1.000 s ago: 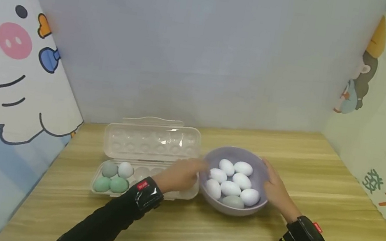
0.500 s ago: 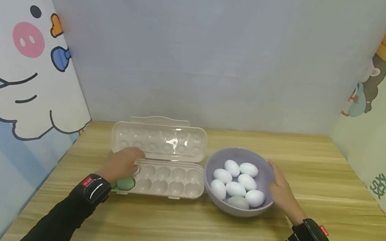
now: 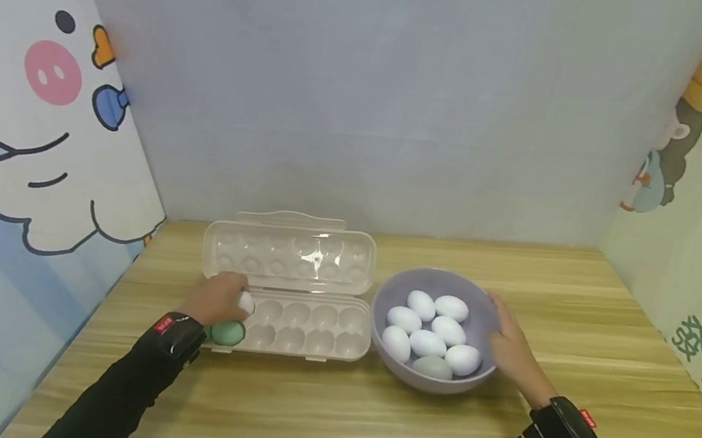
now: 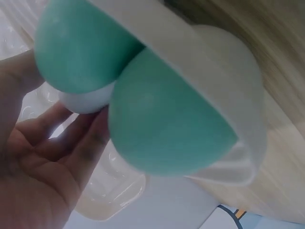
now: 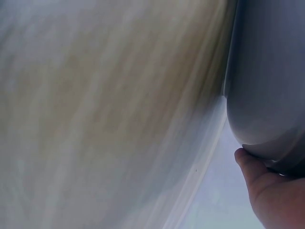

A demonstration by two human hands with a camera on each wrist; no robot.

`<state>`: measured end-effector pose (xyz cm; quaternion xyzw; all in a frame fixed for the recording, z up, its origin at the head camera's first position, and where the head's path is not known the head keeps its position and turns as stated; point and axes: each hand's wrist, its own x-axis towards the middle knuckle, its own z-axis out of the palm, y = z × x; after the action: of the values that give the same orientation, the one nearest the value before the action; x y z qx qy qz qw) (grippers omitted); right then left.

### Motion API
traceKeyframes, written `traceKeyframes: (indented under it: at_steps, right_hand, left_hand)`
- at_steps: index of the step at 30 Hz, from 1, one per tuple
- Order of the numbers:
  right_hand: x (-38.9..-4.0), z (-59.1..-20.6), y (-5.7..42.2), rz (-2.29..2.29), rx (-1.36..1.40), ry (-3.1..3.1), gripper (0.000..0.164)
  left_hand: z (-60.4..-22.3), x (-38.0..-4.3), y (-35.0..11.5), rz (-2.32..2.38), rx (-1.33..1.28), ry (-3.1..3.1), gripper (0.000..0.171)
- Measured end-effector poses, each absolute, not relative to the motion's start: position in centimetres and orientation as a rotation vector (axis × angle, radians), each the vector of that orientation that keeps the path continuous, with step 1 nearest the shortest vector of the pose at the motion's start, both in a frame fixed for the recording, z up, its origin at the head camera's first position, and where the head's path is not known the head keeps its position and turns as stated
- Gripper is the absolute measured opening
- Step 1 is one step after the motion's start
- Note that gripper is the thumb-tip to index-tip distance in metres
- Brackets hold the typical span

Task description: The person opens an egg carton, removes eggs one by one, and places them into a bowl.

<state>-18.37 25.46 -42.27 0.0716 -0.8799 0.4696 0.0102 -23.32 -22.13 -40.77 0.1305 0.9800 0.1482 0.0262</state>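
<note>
In the head view, my left hand (image 3: 218,298) is over the left end of a clear plastic egg carton (image 3: 303,354), its fingers and thumb around a white egg (image 3: 246,302). Two green eggs sit in the carton's front row; one green egg (image 3: 228,333) shows below the hand. The left wrist view has both green eggs close up, with the white egg (image 4: 88,100) behind them between thumb and fingers. My right hand (image 3: 518,354) holds the right rim of a purple-grey bowl (image 3: 480,310). The bowl contains several white eggs (image 3: 427,344) and a pale grey-green egg (image 3: 433,367).
The carton's clear lid (image 3: 291,255) lies folded back behind it. Bare cups stretch along the carton to the right. A wood-grain table (image 3: 327,427) carries everything. Behind it rises a plain grey backdrop (image 3: 369,100), with printed cartoon panels on both sides.
My left hand has moved left from beside the bowl to the carton's left end, and its fingers have closed around the white egg there. The right hand stays on the bowl's rim.
</note>
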Motion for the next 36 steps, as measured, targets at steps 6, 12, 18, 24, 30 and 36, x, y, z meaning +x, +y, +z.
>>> traceKeyframes:
  at_steps: [6,12,18,24,30,36]
  right_hand:
    - [-18.3,-41.9,25.4,1.468,0.214,-2.751,0.072]
    - [-18.3,-41.8,25.3,1.467,0.217,-2.749,0.072]
    - [-18.3,-41.7,25.3,1.453,0.215,-2.756,0.070]
    - [-18.3,-41.8,25.3,1.454,0.212,-2.754,0.071]
    - [-18.2,-42.0,25.2,1.463,0.201,-2.752,0.070]
    - [-18.2,-42.0,25.2,1.453,0.202,-2.752,0.070]
  left_hand:
    - [-40.3,-23.4,-21.8,0.521,0.458,3.029,0.031]
    - [-39.8,-23.2,-21.5,0.515,0.536,3.107,0.045]
    - [-38.7,-22.9,-21.0,0.621,0.603,3.140,0.041]
    - [-38.2,-22.9,-20.3,0.728,0.730,3.131,0.033]
    - [-37.9,-22.5,-18.7,0.788,0.767,3.073,0.030]
    - [-37.5,-22.2,-16.4,0.843,0.901,3.086,0.026]
